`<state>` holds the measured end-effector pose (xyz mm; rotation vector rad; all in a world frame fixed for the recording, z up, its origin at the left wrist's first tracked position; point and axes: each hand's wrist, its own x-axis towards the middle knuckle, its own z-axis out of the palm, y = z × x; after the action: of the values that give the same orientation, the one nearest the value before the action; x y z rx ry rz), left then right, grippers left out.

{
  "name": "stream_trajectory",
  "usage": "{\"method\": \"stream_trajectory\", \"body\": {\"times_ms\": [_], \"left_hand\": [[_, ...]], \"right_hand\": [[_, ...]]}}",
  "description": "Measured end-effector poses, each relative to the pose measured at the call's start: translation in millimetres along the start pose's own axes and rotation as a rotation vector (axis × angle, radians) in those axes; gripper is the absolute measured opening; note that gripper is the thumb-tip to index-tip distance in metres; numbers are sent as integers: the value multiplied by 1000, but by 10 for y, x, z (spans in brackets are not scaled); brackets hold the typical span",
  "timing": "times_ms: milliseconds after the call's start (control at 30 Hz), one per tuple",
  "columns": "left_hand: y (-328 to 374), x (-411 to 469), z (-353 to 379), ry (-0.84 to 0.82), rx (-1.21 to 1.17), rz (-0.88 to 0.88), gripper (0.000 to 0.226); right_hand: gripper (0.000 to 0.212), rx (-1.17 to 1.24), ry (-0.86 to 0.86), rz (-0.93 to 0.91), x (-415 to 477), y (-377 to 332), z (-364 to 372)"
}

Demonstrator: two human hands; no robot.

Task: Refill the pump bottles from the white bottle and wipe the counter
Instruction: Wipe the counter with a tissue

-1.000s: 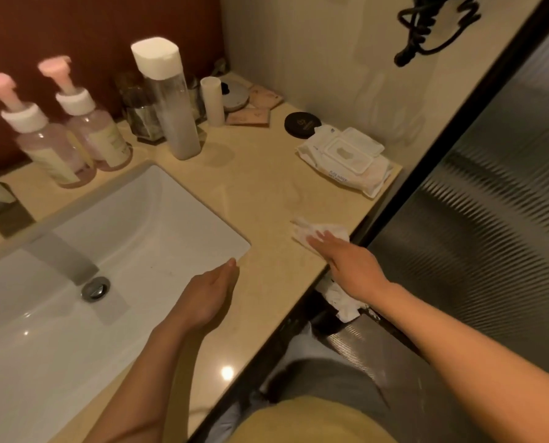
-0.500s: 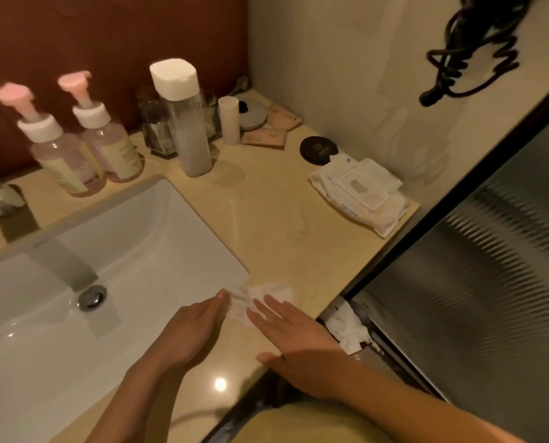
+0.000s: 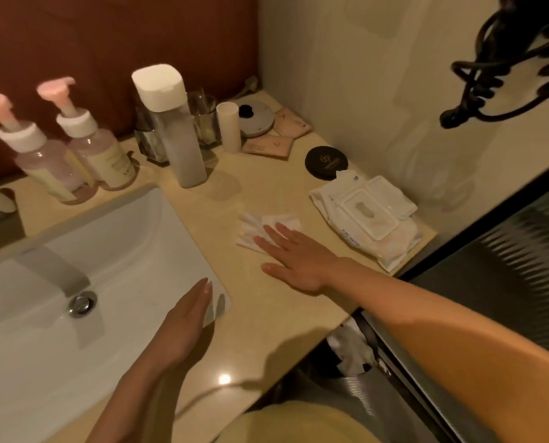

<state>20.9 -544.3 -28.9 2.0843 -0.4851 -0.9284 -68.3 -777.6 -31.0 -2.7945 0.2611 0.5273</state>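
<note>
My right hand (image 3: 298, 260) lies flat on a white wet wipe (image 3: 257, 230), with fingers straight and spread, and presses it on the beige counter (image 3: 266, 318), between the sink (image 3: 123, 251) and the pack of wet wipes (image 3: 372, 219). My left hand (image 3: 183, 327) holds nothing; its fingers are straight and together at the near right corner of the sink. The white bottle (image 3: 174, 129) stands upright and capped at the back of the counter. The 2 pump bottles (image 3: 47, 161) (image 3: 102, 151) stand left of it, behind the sink.
</note>
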Motion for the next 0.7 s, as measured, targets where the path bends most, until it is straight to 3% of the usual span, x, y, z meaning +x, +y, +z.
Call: {"method": "stream_trajectory", "body": {"times_ms": [200, 433, 700], "left_hand": [[251, 70, 111, 206, -44, 43, 49], [548, 210, 305, 448, -5, 165, 39], [931, 293, 732, 369, -43, 360, 34]], "right_hand": [[68, 64, 73, 99, 384, -211, -15], [63, 118, 127, -185, -87, -275, 266], [42, 376, -4, -199, -607, -121, 264]]}}
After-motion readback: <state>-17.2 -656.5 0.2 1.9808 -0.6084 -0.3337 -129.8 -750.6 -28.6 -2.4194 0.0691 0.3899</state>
